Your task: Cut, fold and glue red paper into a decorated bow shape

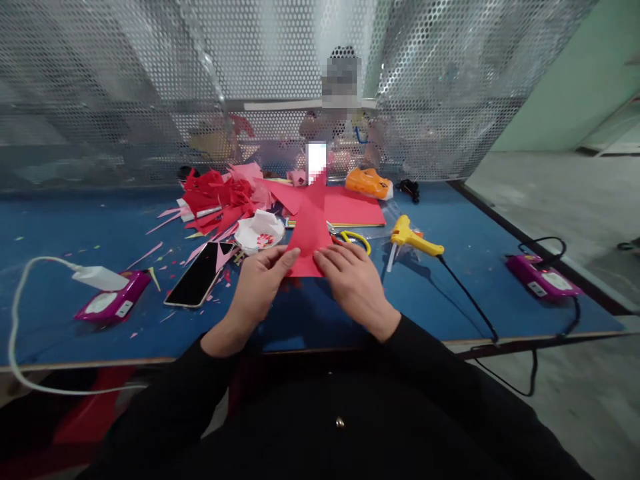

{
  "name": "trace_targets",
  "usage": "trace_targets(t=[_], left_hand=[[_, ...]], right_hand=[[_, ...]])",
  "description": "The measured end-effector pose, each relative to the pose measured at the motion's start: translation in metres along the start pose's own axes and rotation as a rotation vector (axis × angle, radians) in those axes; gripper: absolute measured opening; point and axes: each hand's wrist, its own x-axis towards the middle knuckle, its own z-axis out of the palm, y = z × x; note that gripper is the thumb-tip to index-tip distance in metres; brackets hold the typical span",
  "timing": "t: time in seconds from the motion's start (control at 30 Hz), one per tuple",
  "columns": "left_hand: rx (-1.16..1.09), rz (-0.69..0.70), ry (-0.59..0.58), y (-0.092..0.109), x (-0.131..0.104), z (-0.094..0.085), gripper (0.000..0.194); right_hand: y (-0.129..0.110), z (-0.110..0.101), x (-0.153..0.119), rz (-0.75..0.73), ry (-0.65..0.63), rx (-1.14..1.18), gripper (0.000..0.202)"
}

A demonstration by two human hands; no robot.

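Note:
Between my two hands a sheet of red paper (311, 230) is held up above the blue table, its upper part narrowing and leaning away. My left hand (260, 280) pinches the lower left corner, thumb on top. At the lower right edge my right hand (354, 277) grips the same sheet with curled fingers. Just beyond my right hand lie scissors (361, 239) with a yellow handle, partly hidden. A stack of red paper (355, 205) rests behind the held sheet. The white paper bowl (257, 233) near my left hand holds small red pieces.
Red and pink scraps (220, 197) heap at the back left, beside a phone (197, 277). Rightward stand a yellow glue gun (413, 237) with a black cord and an orange packet (369, 183). Purple power sockets (543, 277) sit near both ends. Perforated metal mesh (280, 60) backs the table.

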Motion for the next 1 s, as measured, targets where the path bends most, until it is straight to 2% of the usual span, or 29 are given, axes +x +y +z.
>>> trace_targets(t=[0.07,0.1,0.17,0.23,0.27,0.33,0.4,0.5,0.6,0.67,0.7,0.77,0.87,1.0], left_hand=[[-0.138,-0.010,-0.013,-0.001,0.000,-0.001,0.063],[-0.200,-0.022,-0.013,-0.001,0.000,-0.001,0.068],[-0.268,-0.031,-0.016,-0.004,0.002,-0.001,0.055],[-0.254,-0.017,-0.043,-0.008,0.004,0.003,0.036],[-0.240,-0.009,-0.050,-0.010,0.004,0.006,0.033],[-0.241,0.002,-0.013,-0.013,0.004,0.013,0.028],[-0.264,0.026,0.085,-0.012,0.003,0.017,0.024],[-0.176,0.126,0.222,-0.001,0.001,0.011,0.020],[0.230,0.399,0.323,0.013,0.000,-0.005,0.011],[0.446,0.623,0.234,0.015,0.000,-0.016,0.016],[0.534,0.726,0.179,0.014,-0.001,-0.020,0.021],[0.679,0.848,0.057,0.005,-0.001,-0.026,0.029],[0.804,0.838,-0.112,-0.020,-0.007,-0.031,0.030],[0.963,0.728,-0.321,-0.053,-0.023,-0.040,0.033]], right_hand=[[0.008,0.003,0.000,0.110,0.138,0.196,0.034],[0.011,0.003,0.001,0.186,0.211,0.334,0.031],[0.011,0.005,0.003,0.355,0.321,0.643,0.025],[0.006,0.009,0.006,0.492,0.378,0.940,0.022],[0.002,0.012,0.007,0.536,0.387,1.068,0.022],[-0.003,0.018,0.009,0.579,0.389,1.258,0.023],[-0.004,0.021,0.008,0.583,0.359,1.312,0.020],[0.004,0.013,0.006,0.553,0.331,1.132,0.021],[0.016,-0.008,0.005,0.473,0.456,0.688,0.046],[0.022,-0.021,0.006,0.342,0.487,0.351,0.061],[0.024,-0.026,0.005,0.260,0.454,0.230,0.062],[0.027,-0.027,0.002,0.079,0.319,0.105,0.052],[0.028,-0.014,-0.011,-0.120,0.085,0.091,0.030],[0.023,0.008,-0.037,-0.156,-0.197,0.103,0.027]])
